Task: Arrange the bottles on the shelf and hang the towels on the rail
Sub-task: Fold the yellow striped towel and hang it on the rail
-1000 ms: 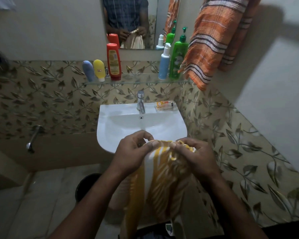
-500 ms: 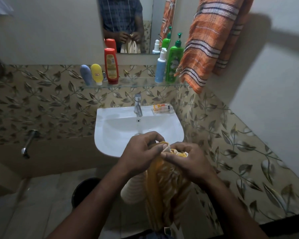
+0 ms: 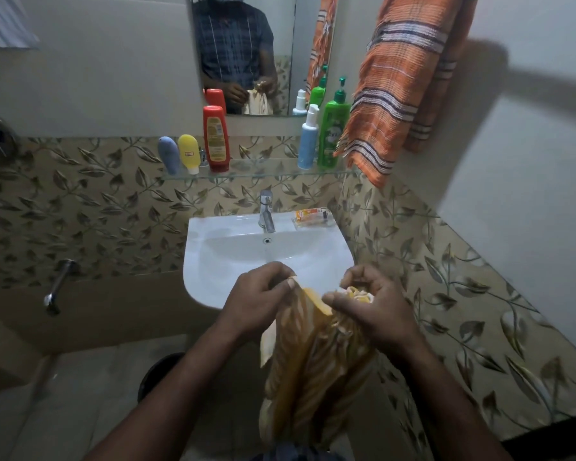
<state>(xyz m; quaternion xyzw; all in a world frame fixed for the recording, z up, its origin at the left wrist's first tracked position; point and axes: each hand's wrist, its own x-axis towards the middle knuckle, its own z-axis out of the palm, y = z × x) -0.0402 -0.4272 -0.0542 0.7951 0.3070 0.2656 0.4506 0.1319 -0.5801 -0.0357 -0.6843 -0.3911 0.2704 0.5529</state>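
Note:
I hold a yellow and white striped towel (image 3: 313, 367) in front of the sink. My left hand (image 3: 256, 301) pinches one top edge of it, and my right hand (image 3: 373, 304) grips a bunched part beside it. The rest of the cloth hangs down between my arms. On the glass shelf (image 3: 266, 171) stand a grey-blue tube (image 3: 168, 155), a yellow tube (image 3: 189, 154), a red bottle (image 3: 216, 138), a blue bottle (image 3: 308, 141) and a green pump bottle (image 3: 334, 128). An orange striped towel (image 3: 403, 78) hangs at the upper right; its rail is out of view.
The white sink (image 3: 333, 257) with a tap (image 3: 266, 211) lies just beyond my hands, a small orange packet (image 3: 311, 215) on its back rim. A mirror (image 3: 243, 54) hangs above the shelf. A wall tap (image 3: 59, 284) sticks out at left, a dark bucket (image 3: 160, 374) sits below.
My hands have moved apart along the towel's top edge, stretching a fold between them. The view has tilted down, so the shelf and sink sit lower in frame.

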